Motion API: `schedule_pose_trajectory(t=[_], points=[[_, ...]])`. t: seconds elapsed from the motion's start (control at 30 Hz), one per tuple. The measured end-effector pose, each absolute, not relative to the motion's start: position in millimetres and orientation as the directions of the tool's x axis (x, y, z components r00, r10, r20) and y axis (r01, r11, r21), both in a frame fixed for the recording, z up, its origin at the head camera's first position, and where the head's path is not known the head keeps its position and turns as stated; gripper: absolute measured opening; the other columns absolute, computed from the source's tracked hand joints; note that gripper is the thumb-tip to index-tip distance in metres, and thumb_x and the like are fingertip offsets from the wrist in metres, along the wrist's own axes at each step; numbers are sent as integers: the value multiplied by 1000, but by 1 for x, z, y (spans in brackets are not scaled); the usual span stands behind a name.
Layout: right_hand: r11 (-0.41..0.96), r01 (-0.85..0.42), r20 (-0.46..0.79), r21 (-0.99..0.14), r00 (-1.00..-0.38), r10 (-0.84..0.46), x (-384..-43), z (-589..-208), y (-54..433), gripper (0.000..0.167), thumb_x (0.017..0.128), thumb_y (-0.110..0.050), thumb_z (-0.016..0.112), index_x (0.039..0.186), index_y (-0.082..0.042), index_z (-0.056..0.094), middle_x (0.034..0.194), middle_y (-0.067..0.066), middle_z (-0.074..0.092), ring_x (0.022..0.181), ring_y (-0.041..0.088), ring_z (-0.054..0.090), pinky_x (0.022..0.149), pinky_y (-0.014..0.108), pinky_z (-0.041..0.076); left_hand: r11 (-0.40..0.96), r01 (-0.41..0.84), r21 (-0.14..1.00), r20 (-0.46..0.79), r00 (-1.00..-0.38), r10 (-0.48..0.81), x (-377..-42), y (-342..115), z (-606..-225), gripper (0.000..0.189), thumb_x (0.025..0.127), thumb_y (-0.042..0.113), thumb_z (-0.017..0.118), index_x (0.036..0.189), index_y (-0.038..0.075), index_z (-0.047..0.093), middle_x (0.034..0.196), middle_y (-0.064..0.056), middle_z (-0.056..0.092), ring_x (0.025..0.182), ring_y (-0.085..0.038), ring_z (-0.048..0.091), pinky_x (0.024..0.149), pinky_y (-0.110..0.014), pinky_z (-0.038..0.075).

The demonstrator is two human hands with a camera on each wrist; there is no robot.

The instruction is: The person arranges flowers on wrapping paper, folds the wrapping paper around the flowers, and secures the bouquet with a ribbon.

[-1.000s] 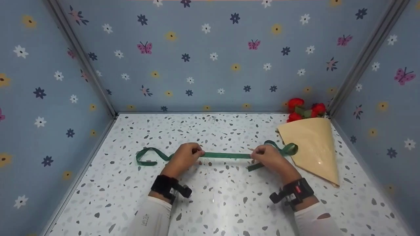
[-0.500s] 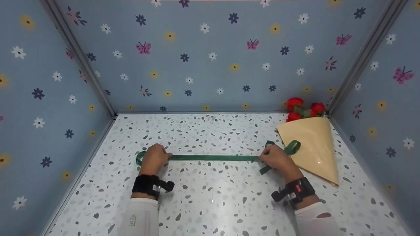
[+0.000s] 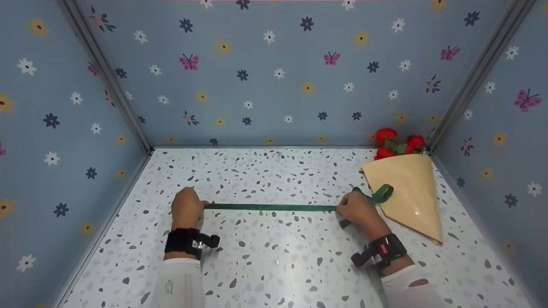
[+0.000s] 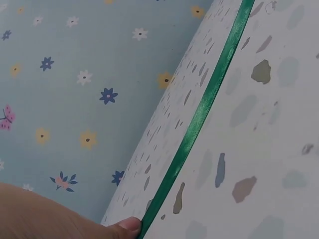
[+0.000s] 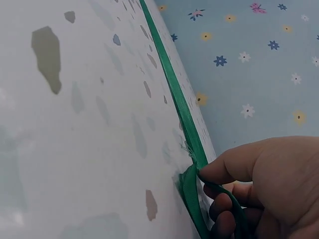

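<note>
A green ribbon [image 3: 269, 207] runs straight and taut between my two hands, over the speckled tabletop. My left hand [image 3: 186, 209] pinches its left end; in the left wrist view the thumb presses on the ribbon [image 4: 192, 132]. Toward the right, my right hand [image 3: 357, 209] pinches the ribbon between thumb and curled fingers. The right wrist view shows a frayed ribbon end [image 5: 188, 186] beside those fingertips and another length passing through the fingers. Past the right hand, a loose ribbon loop [image 3: 382, 193] lies over the edge of a tan paper wrap [image 3: 411, 192].
Red artificial flowers [image 3: 386, 136] stick out of the paper wrap at the back right corner. Blue patterned panels [image 3: 274, 85] enclose the speckled table [image 3: 274, 265] at the back and both sides.
My left hand has slid left along the ribbon, lengthening the taut stretch, and the loose left tail no longer shows. My right hand has shifted slightly right, still pinching.
</note>
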State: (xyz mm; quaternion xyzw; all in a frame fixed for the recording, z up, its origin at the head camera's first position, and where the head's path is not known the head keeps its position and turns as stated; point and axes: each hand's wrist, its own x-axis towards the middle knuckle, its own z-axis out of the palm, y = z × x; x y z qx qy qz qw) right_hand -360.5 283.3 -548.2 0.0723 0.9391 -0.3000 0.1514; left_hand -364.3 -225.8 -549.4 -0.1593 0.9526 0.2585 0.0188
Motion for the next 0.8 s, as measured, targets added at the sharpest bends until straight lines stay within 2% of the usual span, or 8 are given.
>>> schedule_pose_trajectory(t=[0.2, 0.33, 0.47, 0.53, 0.63, 0.7, 0.8], points=[[837, 228, -327, -497, -943, 63, -360, -546, 283, 20, 104, -24, 71, 114, -7, 75, 107, 11, 73, 97, 27, 68, 77, 38, 54, 805, -301, 512, -68, -948, -312, -362, -235, -552, 30, 100, 16, 87, 108, -11, 76, 108, -29, 78, 95, -40, 75, 89, -56, 63], [857, 221, -291, -465, -953, 88, -359, -544, 287, 21, 108, -22, 63, 113, -6, 75, 105, 13, 74, 95, 29, 69, 77, 42, 55, 817, -287, 500, -36, -949, -312, -361, -236, -551, 31, 99, 14, 87, 109, -13, 76, 108, -31, 78, 98, -45, 76, 90, -59, 63], [882, 196, -291, -429, -954, 70, -359, -542, 293, 39, 115, -28, 52, 134, -1, 73, 118, 16, 74, 104, 32, 69, 88, 49, 57, 834, -281, 474, -25, -952, -306, -365, -234, -552, 32, 98, 13, 87, 113, -14, 78, 113, -33, 78, 107, -51, 76, 95, -63, 62], [885, 187, -310, -427, -949, 52, -359, -541, 296, 45, 117, -35, 53, 141, -1, 71, 120, 16, 75, 106, 31, 70, 90, 49, 57, 841, -285, 460, -32, -952, -305, -366, -234, -552, 34, 99, 13, 86, 117, -15, 78, 117, -34, 77, 112, -53, 74, 98, -64, 60], [884, 171, -318, -436, -948, 26, -359, -542, 299, 41, 115, -41, 64, 132, -5, 75, 111, 12, 76, 98, 28, 70, 82, 43, 57, 849, -284, 445, -35, -953, -301, -366, -234, -551, 36, 99, 13, 86, 120, -15, 77, 120, -36, 75, 117, -55, 72, 101, -66, 59], [885, 153, -312, -440, -950, 9, -360, -543, 301, 32, 111, -39, 74, 119, -8, 77, 103, 10, 75, 93, 26, 69, 76, 40, 55, 849, -287, 443, -37, -952, -303, -365, -235, -550, 38, 99, 14, 86, 121, -15, 76, 123, -36, 74, 119, -56, 71, 103, -67, 58], [880, 153, -299, -451, -954, 13, -361, -545, 305, 23, 106, -34, 81, 106, -12, 77, 97, 8, 73, 90, 25, 66, 73, 37, 52, 842, -293, 454, -31, -949, -313, -364, -238, -551, 40, 100, 16, 86, 125, -14, 75, 126, -36, 73, 123, -56, 68, 107, -67, 55]])
